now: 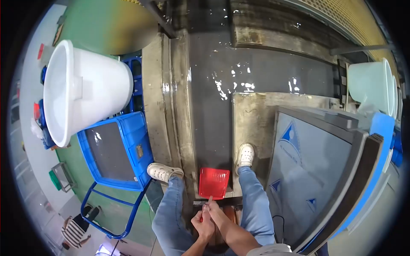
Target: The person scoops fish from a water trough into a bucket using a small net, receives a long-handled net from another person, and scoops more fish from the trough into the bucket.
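Observation:
A red plastic dustpan [214, 182] with a ribbed front lip lies low between my feet, at the near end of a channel of grey water [213, 123]. Both hands are closed around its handle, which is mostly hidden by my fingers. My right hand [212, 208] grips nearer the pan. Just behind it, my left hand [204, 225] is wrapped round the handle, with a bit of red showing at its side. My feet, in white clogs, stand apart on ledges either side of the channel.
Left, a blue crate [139, 147] of dark grey liquid sits by a blue-framed cart [124, 234]; a white tub [100, 85] stands beyond it. A grey film-covered panel [307, 166] borders my right leg. Concrete ledges [252, 111] edge the water. A person in stripes [76, 231] is at lower left.

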{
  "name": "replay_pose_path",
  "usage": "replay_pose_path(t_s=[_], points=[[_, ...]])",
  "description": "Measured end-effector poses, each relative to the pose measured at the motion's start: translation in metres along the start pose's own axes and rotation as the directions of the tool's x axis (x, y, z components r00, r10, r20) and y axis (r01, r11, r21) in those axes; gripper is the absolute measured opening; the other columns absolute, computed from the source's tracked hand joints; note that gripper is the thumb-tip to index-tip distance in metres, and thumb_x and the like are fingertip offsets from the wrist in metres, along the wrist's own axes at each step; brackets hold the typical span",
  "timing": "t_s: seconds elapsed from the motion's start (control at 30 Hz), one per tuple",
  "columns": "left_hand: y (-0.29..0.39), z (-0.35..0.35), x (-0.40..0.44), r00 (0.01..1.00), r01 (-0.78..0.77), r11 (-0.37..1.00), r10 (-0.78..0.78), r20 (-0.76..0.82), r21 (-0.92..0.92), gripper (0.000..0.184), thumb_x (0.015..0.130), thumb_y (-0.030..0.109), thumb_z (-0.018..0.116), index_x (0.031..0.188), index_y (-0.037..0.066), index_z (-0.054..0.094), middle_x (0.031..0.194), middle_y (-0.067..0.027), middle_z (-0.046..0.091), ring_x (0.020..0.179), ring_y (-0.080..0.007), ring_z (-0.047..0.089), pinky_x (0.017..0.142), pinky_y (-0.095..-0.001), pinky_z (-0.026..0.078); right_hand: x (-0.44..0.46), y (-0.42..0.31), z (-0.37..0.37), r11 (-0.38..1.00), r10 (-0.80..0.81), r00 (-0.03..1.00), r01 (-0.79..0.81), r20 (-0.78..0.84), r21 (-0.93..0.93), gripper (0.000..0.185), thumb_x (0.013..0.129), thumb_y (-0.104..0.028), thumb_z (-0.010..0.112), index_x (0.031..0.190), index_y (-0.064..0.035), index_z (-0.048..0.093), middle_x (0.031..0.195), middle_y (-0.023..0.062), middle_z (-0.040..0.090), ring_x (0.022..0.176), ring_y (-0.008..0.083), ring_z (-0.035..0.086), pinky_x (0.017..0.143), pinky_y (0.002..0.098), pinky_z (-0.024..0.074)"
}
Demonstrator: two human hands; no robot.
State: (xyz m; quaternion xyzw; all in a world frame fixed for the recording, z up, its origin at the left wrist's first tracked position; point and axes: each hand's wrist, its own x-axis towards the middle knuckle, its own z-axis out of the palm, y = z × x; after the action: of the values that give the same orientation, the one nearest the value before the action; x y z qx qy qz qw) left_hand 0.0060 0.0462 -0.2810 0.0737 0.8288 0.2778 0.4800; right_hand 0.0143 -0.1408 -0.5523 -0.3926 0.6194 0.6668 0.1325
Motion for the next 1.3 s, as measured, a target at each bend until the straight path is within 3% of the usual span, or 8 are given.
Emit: replay_pose_path(t_s=[0.2, 0.37, 0.67, 0.73, 0.8, 0.83, 0.97, 1.3], points=[[0.001, 0.031, 0.041, 0.997, -0.076, 0.995, 0.076, 0.001, 0.058, 0.032, 0.084, 0.008, 0.046, 0.053, 0.000, 0.044, 0.053, 0.0018, 0.044, 0.053, -0.0050, 0.039, 0.048, -0.0229, 0.030, 0.116, -0.078, -0.026, 0.777, -0.570, 0.779, 0.615, 0.262, -0.139, 0.025, 0.087, -0.026, 0.042, 0.066, -0.0121, 0.037, 0.051, 0.0016, 0.036, 0.038, 0.0129, 0.037, 0.033, 0.0268, 0.0344], [0.008, 0.031, 0.042, 0.994, -0.084, 0.995, 0.088, 0.066, -0.052, 0.025, 0.080, 0.005, 0.045, 0.056, -0.001, 0.045, 0.057, -0.0008, 0.048, 0.054, -0.0063, 0.040, 0.051, -0.0219, 0.032, -0.013, -0.050, 0.045, 0.923, -0.373, 0.921, 0.355, -0.115, -0.146, 0.022, 0.086, -0.023, 0.042, 0.068, -0.0126, 0.037, 0.051, 0.0008, 0.035, 0.038, 0.0133, 0.037, 0.034, 0.0264, 0.0345], [0.027, -0.014, 0.017, 0.832, -0.361, 0.925, 0.376, 0.408, -0.117, 0.017, 0.078, -0.001, 0.046, 0.061, -0.002, 0.048, 0.078, -0.0136, 0.057, 0.084, -0.0216, 0.055, 0.073, -0.0317, 0.044, -0.039, -0.057, 0.107, 0.965, -0.259, 0.955, 0.263, 0.144, -0.014, 0.017, 0.083, -0.015, 0.049, 0.070, -0.0110, 0.038, 0.054, 0.0000, 0.037, 0.043, 0.0133, 0.037, 0.038, 0.0272, 0.0329], [0.025, -0.031, 0.006, 0.919, -0.059, 0.994, 0.017, 0.394, 0.095, 0.008, 0.080, 0.003, 0.047, 0.076, -0.002, 0.052, 0.103, -0.0203, 0.056, 0.097, -0.0276, 0.055, 0.081, -0.0373, 0.045, -0.053, -0.068, 0.117, 0.888, -0.369, 0.908, 0.407, 0.197, -0.213, 0.016, 0.083, -0.013, 0.048, 0.071, -0.0107, 0.039, 0.057, 0.0004, 0.038, 0.044, 0.0131, 0.038, 0.038, 0.0277, 0.0328], [0.021, -0.034, 0.019, 0.542, 0.806, 0.571, -0.604, 0.585, -0.157, 0.016, 0.083, 0.007, 0.047, 0.096, -0.001, 0.051, 0.107, -0.0195, 0.053, 0.096, -0.0292, 0.055, 0.080, -0.0390, 0.045, -0.070, -0.080, 0.139, 0.824, -0.437, 0.861, 0.499, 0.260, -0.268, 0.024, 0.084, -0.019, 0.051, 0.064, -0.0110, 0.040, 0.050, 0.0003, 0.037, 0.040, 0.0128, 0.038, 0.038, 0.0241, 0.0323], [0.019, -0.024, 0.031, 0.415, 0.888, 0.446, -0.666, 0.620, -0.115, 0.026, 0.085, 0.010, 0.046, 0.110, 0.001, 0.044, 0.085, -0.0124, 0.053, 0.077, -0.0241, 0.056, 0.065, -0.0328, 0.047, -0.074, -0.084, 0.152, 0.797, -0.476, 0.834, 0.543, 0.278, -0.265, 0.021, 0.084, -0.017, 0.051, 0.067, -0.0104, 0.041, 0.052, 0.0004, 0.039, 0.040, 0.0124, 0.038, 0.037, 0.0244, 0.0327], [0.010, 0.019, 0.032, 0.557, 0.815, 0.529, -0.605, 0.569, -0.236, 0.025, 0.085, 0.009, 0.047, 0.109, 0.001, 0.044, 0.062, -0.0043, 0.042, 0.041, -0.0115, 0.035, 0.037, -0.0240, 0.028, -0.093, -0.097, 0.184, 0.763, -0.446, 0.802, 0.573, 0.398, -0.301, 0.015, 0.085, -0.012, 0.051, 0.074, -0.0090, 0.042, 0.057, 0.0009, 0.043, 0.041, 0.0105, 0.038, 0.035, 0.0246, 0.0333], [0.011, 0.003, -0.004, 0.635, 0.719, 0.636, -0.439, 0.636, -0.279, 0.021, 0.084, 0.006, 0.048, 0.105, 0.004, 0.046, 0.059, -0.0032, 0.042, 0.039, -0.0126, 0.037, 0.035, -0.0257, 0.027, -0.141, -0.081, 0.217, 0.639, -0.518, 0.699, 0.699, 0.493, -0.320, 0.012, 0.085, -0.013, 0.052, 0.081, -0.0083, 0.042, 0.060, 0.0018, 0.044, 0.041, 0.0101, 0.038, 0.033, 0.0252, 0.0317]])
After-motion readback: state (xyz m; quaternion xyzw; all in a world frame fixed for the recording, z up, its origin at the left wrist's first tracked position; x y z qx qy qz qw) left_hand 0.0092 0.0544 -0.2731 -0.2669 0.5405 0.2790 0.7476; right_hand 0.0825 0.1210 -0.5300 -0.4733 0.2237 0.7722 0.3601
